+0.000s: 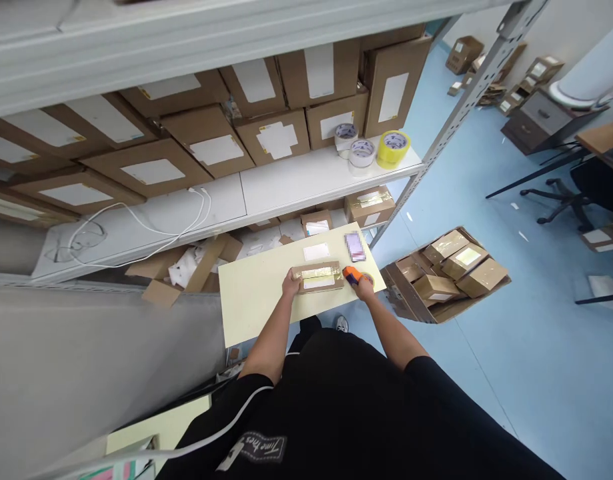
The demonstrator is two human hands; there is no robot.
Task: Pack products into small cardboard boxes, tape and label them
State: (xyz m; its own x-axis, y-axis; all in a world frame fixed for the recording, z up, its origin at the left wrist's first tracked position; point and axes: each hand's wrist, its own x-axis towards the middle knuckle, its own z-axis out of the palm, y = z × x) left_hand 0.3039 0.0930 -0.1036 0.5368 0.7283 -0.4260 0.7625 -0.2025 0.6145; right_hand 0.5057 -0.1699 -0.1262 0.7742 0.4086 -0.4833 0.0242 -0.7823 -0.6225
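A small cardboard box [318,277] lies on the pale yellow board [251,293], with shiny tape along its top and a white label. My left hand [291,283] grips the box's left end. Just past its right end, my right hand [363,287] is closed around an orange and dark blue tape dispenser [353,275], whose tape roll shows partly beside the fingers. Behind the box lie a white slip [316,251] and a phone [355,247] with a blurred screen.
A large open carton [411,293] holding several small taped boxes stands on the floor to the right. Ahead, a metal shelf [296,190] carries labelled boxes, tape rolls [361,153] and a white cable [136,250]. An upright post [466,107] rises at its right end.
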